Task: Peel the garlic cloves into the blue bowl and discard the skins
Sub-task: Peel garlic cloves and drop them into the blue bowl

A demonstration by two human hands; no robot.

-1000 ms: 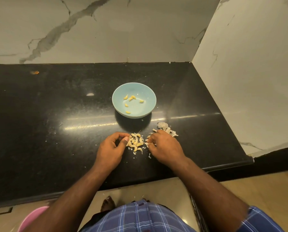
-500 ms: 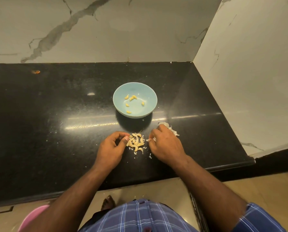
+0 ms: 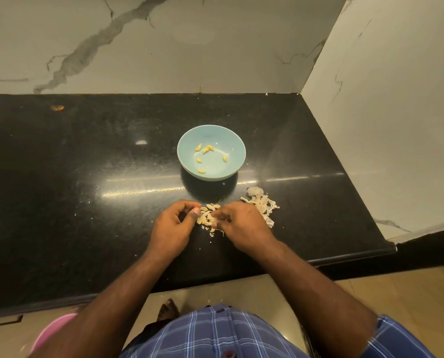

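A light blue bowl (image 3: 215, 136) stands on the black counter (image 3: 86, 202) and holds several peeled yellow garlic cloves (image 3: 201, 171). In front of it lies a small pile of garlic cloves (image 3: 207, 215) between my hands. My left hand (image 3: 173, 226) rests on the counter at the pile's left edge, fingers curled, index tip near the thumb, with nothing visible in it. My right hand (image 3: 241, 223) reaches into the pile from the right, and its thumb and fingertips pinch at a clove. A heap of papery skins (image 3: 260, 201) lies just right of that hand.
Marble walls close the counter at the back and on the right (image 3: 383, 125). The counter's front edge (image 3: 344, 257) runs just below my wrists. A pink tub (image 3: 53, 332) shows on the floor at lower left. Small skin flakes dot the counter around the pile.
My right hand has moved left from the skins heap back onto the clove pile, uncovering the skins. My left hand has stayed put.
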